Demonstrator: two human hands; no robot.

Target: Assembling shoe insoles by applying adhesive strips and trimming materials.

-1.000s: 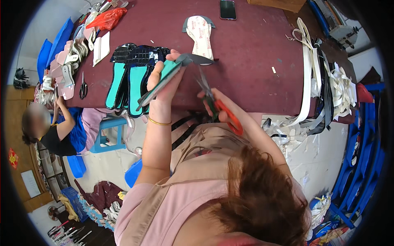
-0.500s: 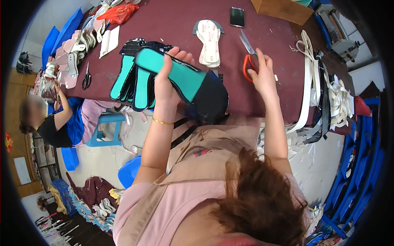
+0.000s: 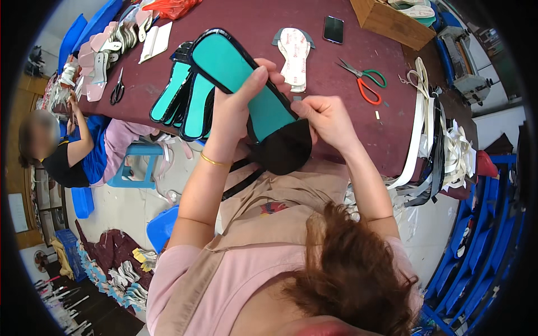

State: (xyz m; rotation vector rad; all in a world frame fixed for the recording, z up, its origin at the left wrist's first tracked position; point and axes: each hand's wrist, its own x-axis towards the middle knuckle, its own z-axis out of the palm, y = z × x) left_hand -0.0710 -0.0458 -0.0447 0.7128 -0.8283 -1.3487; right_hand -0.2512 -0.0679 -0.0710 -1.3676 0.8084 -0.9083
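Observation:
My left hand (image 3: 238, 109) grips a long teal insole piece with a black edge and black heel end (image 3: 246, 89), held flat above the table's near edge. My right hand (image 3: 328, 120) pinches the same piece at its right edge, near the black end. Red and green handled scissors (image 3: 364, 84) lie on the maroon table (image 3: 347, 61) to the right of my hands. A stack of similar teal pieces (image 3: 182, 101) lies on the table just left of my left hand.
A white insole (image 3: 295, 56) and a dark phone (image 3: 334, 29) lie further back. Black scissors (image 3: 117, 89) and pale insole stacks (image 3: 101, 56) sit at left, white and black strips (image 3: 431, 129) at right. Another person (image 3: 67, 145) sits at left.
My right hand has set the scissors down on the table and come back to the teal piece. The piece now lies flatter, with both hands on it.

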